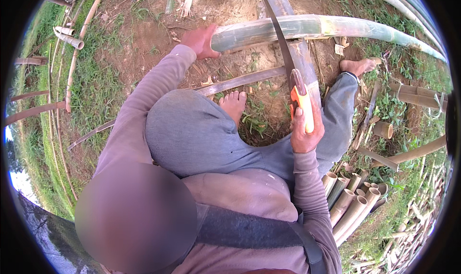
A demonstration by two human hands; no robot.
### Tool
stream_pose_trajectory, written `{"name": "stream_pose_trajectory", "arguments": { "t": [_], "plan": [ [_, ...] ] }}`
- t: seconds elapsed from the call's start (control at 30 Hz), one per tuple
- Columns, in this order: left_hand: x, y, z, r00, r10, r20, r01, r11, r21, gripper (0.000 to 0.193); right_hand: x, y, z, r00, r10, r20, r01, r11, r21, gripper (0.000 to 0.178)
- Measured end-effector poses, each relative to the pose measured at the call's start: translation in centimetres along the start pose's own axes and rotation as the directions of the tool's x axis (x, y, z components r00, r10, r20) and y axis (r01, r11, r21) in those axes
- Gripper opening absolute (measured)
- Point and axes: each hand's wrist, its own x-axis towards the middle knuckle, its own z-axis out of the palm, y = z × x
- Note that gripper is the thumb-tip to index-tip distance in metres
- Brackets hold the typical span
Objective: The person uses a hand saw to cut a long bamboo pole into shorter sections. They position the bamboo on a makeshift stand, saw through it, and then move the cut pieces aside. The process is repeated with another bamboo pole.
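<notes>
Green bamboo pole [307,29], thick, pale waxy green with a darker node band and whitish patches, lies across bare dirt at the far side. Its long axis runs left to right, cut end pointing left, the rest bending away to the far right. It rests on top of a second bamboo pole [300,57] that runs near to far under it.

My left hand [201,41] is stretched out far, arm nearly straight, palm pressed against the cut end of the green pole, fingers spread partly open around it.

My right hand [305,132] is wrapped tight on the orange handle of a curved pruning saw [283,48], thumb up along the handle. Blade is dark and thin, points far and slightly left, crossing over the green pole.

I'm crouched, grey trousers, bare left foot [234,103] on the ground near a flat bamboo strip [245,80], right foot [357,66] just beside the poles.

Near right: stack of short cut bamboo tubes [353,202]. Grass [96,91] on the left.
</notes>
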Motion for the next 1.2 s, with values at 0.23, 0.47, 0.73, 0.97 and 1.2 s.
{"name": "stream_pose_trajectory", "arguments": {
  "t": [0.23, 0.47, 0.73, 0.97, 1.2],
  "plan": [
    [-0.7, -1.0, 1.6, 0.991, 0.069, -0.118, -0.077, 0.995, -0.068, 0.092, -5.2, -0.2, -3.1, 0.982, 0.177, 0.062, -0.186, 0.965, 0.183, 0.048],
    [-0.4, -0.1, 0.4, 0.998, 0.017, -0.063, -0.019, 0.999, -0.031, 0.1, 8.3, 0.9, 5.3, 0.992, -0.124, -0.036, 0.124, 0.992, 0.008, 0.042],
    [-0.8, -0.9, 0.9, 1.0, -0.003, -0.013, 0.003, 0.999, -0.035, 0.103, -4.5, -1.4, -3.2, 0.962, 0.261, 0.073, -0.267, 0.961, 0.077, 0.049],
    [-0.4, -0.2, 1.1, 0.999, 0.016, -0.037, -0.019, 0.997, -0.072, 0.097, 1.8, 3.8, 2.2, 0.998, 0.04, -0.052, -0.039, 0.999, 0.007, 0.045],
    [-0.3, -0.8, 0.7, 0.984, 0.048, -0.171, -0.056, 0.997, -0.044, 0.096, 6.9, 0.6, 4.6, 0.991, 0.131, 0.001, -0.129, 0.978, 0.165, 0.042]
  ]
}}
